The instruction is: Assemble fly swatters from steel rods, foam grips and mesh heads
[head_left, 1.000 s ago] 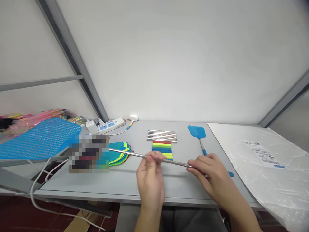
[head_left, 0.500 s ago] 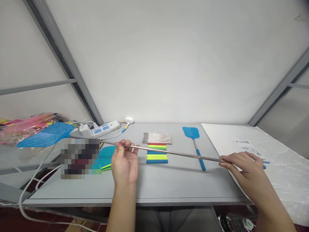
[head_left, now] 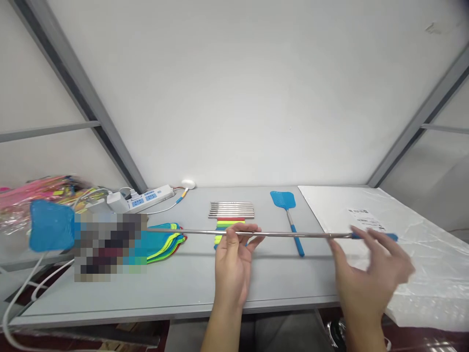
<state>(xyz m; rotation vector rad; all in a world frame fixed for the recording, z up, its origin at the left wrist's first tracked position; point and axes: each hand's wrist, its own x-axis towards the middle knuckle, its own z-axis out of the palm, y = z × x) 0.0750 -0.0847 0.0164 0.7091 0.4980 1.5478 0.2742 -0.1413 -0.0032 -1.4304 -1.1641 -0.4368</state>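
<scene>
A long telescopic fly swatter (head_left: 286, 234) with a blue paddle, metal rod and blue handle stretches level across the view, its rod drawn out. My left hand (head_left: 235, 259) grips the rod near its middle, palm up, thumb on top. At the handle end, my right hand (head_left: 373, 269) is slightly blurred, thumb and fingers spread around the rod and handle; its thumb tip appears to touch the rod. Behind the rod lie short metal tubes (head_left: 231, 209) in a row and coloured handle sleeves (head_left: 230, 223), partly hidden by my left hand. Another blue fly swatter (head_left: 283, 199) rests on the table, its rod short.
Coloured swatter paddles (head_left: 164, 247) are stacked at left beside a pixelated patch. A power strip (head_left: 152, 196) with cables and plastic-bagged items (head_left: 40, 195) stand further back. A white wrapped sheet (head_left: 366, 195) covers the right of the grey table (head_left: 176, 288).
My left hand has slid right along the rod from near the paddle. My right hand has loosened and spread its fingers. The swatter now lies nearly level, and the camera has shifted slightly.
</scene>
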